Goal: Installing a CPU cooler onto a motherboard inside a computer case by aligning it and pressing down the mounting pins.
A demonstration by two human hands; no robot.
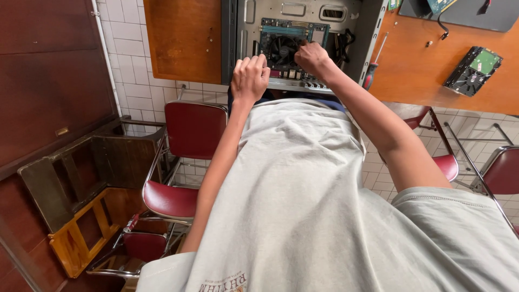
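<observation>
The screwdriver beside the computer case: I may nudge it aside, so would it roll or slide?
The screwdriver probably rolls easily: its shaft and red handle look round, lying loose on the smooth wooden table. It seems stiff and light, resting close against the computer case.

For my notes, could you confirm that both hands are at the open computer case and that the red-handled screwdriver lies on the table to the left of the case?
Not quite: the head view shows the red-handled screwdriver to the right of the open computer case. The left hand and right hand are indeed at the case, on the table.
</observation>
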